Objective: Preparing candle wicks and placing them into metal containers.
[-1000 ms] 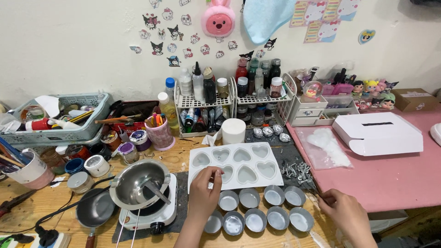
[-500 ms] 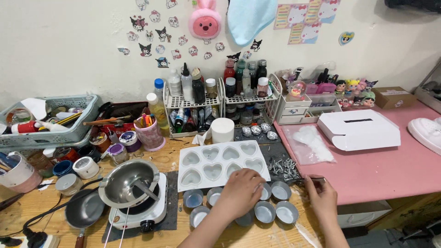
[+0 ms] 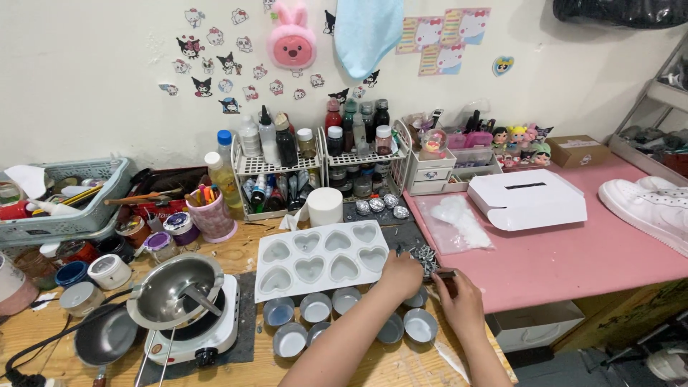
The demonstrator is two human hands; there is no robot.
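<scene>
Both hands (image 3: 430,283) seemingly over tins (image 3: 315,308)

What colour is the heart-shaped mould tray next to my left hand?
White, seen in the head view: heart mould tray beside the left hand.

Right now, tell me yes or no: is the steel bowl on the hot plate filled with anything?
No, the steel bowl on the white hot plate shows only bare metal inside.

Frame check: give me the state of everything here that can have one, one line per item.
Heart mould: cavities look empty.
Small tins: upright, open, no lids.
Steel bowl: on the hot plate, tool inside.
White box: shut.
Left hand: over the tins by the wick tabs.
Right hand: grip unclear.
</scene>
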